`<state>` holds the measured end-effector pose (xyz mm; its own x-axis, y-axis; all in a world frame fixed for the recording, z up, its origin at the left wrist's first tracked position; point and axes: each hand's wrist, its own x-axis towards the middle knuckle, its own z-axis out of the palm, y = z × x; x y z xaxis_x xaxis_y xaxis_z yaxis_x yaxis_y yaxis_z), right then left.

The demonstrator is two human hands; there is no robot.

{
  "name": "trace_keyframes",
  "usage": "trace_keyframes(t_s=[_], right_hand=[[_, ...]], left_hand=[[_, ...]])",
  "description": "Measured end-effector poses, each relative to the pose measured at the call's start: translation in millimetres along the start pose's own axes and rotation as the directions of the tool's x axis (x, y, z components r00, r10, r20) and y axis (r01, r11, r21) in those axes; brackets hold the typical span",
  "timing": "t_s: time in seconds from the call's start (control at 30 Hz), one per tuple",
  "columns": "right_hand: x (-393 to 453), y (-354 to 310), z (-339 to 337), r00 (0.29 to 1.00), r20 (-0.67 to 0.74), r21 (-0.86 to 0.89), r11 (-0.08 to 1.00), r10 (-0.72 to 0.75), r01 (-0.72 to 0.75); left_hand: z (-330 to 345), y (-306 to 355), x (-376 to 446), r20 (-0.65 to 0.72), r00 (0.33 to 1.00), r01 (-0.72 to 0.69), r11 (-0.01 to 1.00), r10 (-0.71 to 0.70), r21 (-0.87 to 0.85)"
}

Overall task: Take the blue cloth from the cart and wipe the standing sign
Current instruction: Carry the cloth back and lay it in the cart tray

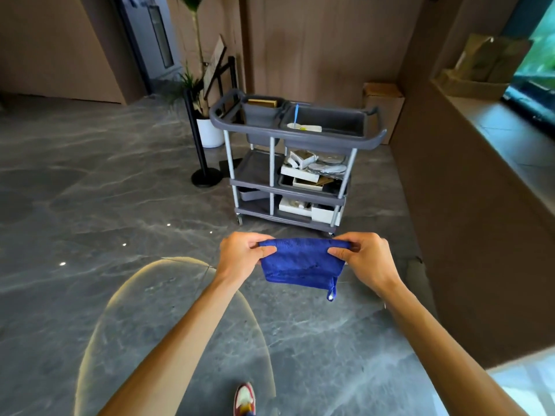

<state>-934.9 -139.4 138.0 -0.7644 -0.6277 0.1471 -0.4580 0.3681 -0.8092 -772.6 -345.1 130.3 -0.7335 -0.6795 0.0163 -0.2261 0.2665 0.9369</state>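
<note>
Blue cloth (303, 262) hangs folded — loop at lower corner

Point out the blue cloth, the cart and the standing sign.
blue cloth (303, 262), head view, middle of the hanging fabric.
cart (372, 142), head view, front rim of the top tray.
standing sign (215, 60), head view, tilted board behind the cart.

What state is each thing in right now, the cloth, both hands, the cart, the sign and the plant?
blue cloth: off the cart, folded, hanging stretched between both hands.
left hand: pinching the cloth's left top corner.
right hand: pinching the cloth's right top corner.
cart: standing on the floor, loaded on all three shelves.
standing sign: upright behind the cart, board tilted, untouched.
potted plant: upright beside the sign.
</note>
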Motion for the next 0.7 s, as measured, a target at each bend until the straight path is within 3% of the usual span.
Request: trace_keyframes(t_s=[0.2, 0.7], right_hand=[[63.6, 4.4, -5.5, 0.999, -0.045, -0.096, 0.995, 0.010, -0.014], [239.2, 0.9, 22.1, 0.972, -0.209, -0.026, 0.993, 0.110, -0.118]], left_hand=[[15.5, 0.6, 72.6, 0.050, 0.998, -0.038, 0.998, 0.040, -0.054], [7.2, 7.9, 294.1, 0.150, 0.982, -0.099, 0.991, 0.112, -0.095]])
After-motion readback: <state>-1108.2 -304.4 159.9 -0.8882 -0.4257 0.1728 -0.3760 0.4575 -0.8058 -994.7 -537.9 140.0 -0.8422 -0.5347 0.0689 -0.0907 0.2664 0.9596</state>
